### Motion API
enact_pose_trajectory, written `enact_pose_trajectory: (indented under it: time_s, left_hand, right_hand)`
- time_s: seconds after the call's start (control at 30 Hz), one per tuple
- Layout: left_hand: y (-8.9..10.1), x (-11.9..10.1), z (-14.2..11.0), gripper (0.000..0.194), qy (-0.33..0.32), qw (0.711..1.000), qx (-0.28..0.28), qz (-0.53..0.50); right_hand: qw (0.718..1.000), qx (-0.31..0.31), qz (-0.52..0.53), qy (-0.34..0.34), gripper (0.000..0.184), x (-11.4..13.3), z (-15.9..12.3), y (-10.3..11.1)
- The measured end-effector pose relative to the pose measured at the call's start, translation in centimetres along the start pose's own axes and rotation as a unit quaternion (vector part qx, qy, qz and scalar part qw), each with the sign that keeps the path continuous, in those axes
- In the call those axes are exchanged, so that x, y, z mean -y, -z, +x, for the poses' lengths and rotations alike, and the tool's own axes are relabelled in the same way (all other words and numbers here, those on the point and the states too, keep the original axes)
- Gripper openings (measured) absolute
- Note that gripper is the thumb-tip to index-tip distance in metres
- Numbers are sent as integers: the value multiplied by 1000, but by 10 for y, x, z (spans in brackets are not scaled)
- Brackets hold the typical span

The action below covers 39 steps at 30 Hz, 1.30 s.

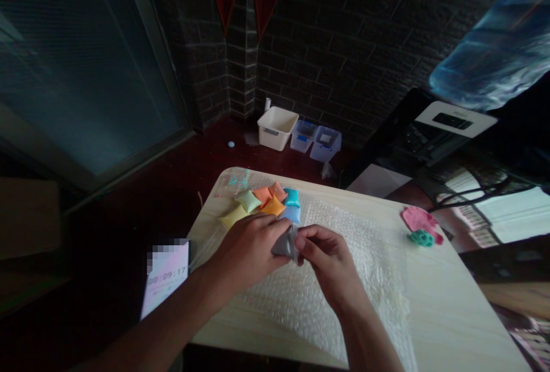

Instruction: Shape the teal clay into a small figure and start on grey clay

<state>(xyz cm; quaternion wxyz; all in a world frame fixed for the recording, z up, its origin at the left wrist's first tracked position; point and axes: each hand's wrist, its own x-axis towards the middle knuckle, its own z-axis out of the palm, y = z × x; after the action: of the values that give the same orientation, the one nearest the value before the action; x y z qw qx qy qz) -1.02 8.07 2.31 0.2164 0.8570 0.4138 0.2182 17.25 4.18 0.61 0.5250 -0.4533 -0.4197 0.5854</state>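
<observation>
Both my hands meet over the table and pinch one small grey packet (284, 242) between them. My left hand (247, 249) grips its left side with the fingers curled. My right hand (329, 257) holds its right edge between thumb and fingers. Just beyond my hands lies a cluster of several small coloured packets (266, 200): yellow, pale green, orange, teal and blue. Under my hands a sheet of bubble wrap (344, 263) covers the middle of the light wooden table (433, 309).
A flat pink clay shape (419, 220) and a teal clay lump (421, 238) lie near the table's right edge. A phone showing a timer (165, 276) sits at the left edge. White and clear plastic bins (296, 131) stand on the floor by the brick wall.
</observation>
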Motion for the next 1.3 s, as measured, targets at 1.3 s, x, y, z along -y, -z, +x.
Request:
enact_pose_trajectory:
  time_s: [1.3]
  left_hand:
    - [-3,7,-1,66,-20,992,-10,-125]
  right_hand:
    - [982,31,-171,-74,23,4,0,9]
